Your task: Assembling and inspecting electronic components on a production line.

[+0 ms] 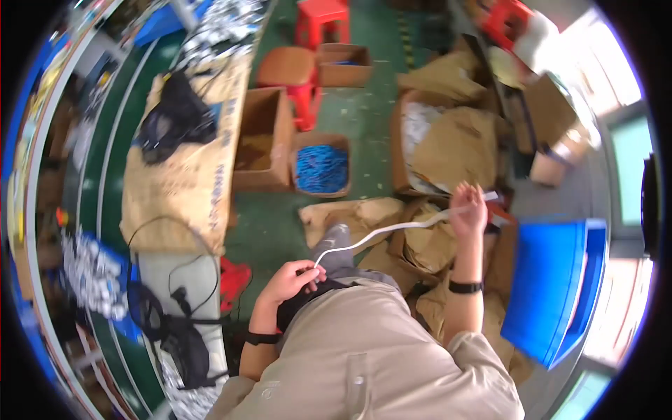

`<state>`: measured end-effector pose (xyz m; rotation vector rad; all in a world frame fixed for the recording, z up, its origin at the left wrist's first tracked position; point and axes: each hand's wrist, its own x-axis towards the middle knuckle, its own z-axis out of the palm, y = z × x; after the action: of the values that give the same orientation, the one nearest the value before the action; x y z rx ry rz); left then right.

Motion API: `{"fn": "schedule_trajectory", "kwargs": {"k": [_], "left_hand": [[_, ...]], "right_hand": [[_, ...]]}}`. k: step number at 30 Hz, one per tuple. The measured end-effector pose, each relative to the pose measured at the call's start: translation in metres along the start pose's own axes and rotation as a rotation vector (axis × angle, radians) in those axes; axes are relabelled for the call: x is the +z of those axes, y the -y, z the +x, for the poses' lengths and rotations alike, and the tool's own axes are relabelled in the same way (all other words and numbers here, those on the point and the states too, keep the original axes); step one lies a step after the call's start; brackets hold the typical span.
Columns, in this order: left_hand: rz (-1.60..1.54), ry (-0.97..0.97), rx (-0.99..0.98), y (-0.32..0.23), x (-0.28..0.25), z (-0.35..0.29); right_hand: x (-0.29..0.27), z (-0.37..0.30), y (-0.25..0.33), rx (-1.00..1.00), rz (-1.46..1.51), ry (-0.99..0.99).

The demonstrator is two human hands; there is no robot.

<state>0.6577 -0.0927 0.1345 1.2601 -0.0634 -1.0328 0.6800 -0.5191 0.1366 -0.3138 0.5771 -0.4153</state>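
A white cable (392, 229) stretches in a slack curve between my two hands above my lap. My left hand (292, 280) is closed, pinching the cable's lower end between thumb and fingers. Further out to the right, my right hand (468, 213) is raised and curled round the other part of the cable. A pale, flat end piece sticks out past its fingers. The fingertips of this hand are slightly blurred. Dark bands circle both wrists.
On the left, a bench (175, 203) covered with brown sacking bears a black bag (178, 119). Ahead stand a carton of blue pieces (321, 169), an open carton (262, 140) and a red stool (287, 70). At right are paper-filled cartons (455, 143) and a blue bin (542, 287).
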Motion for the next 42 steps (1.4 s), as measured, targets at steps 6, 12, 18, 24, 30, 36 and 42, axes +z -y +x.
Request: {"fn": "schedule_trajectory", "kwargs": {"k": [6, 12, 18, 24, 30, 36, 42], "left_hand": [[-0.078, -0.661, 0.179, 0.036, -0.042, -0.045], [-0.093, -1.679, -0.401, 0.188, 0.024, -0.122], [-0.171, -1.694, -1.223, 0.249, 0.117, -0.137], [-0.83, -1.679, -1.002, 0.377, 0.185, -0.104], [-1.232, -1.838, -0.242, 0.28, 0.088, 0.007], [-0.651, -1.517, 0.111, 0.074, -0.039, 0.031], [-0.545, -0.667, 0.201, -0.099, -0.059, 0.116]], "right_hand": [[-0.113, 0.029, 0.019, 0.26, -0.486, 0.163], [-0.099, 0.099, -0.052, 0.495, -0.881, -0.164], [-0.041, 0.154, -0.062, 0.371, -1.242, -0.022], [-0.025, 0.2, -0.093, 0.411, -1.376, -0.037], [0.041, 0.181, -0.112, 0.291, -1.288, 0.041], [0.143, 0.156, -0.122, 0.167, -0.841, 0.108], [0.244, 0.128, -0.102, 0.189, -0.28, 0.356]]}}
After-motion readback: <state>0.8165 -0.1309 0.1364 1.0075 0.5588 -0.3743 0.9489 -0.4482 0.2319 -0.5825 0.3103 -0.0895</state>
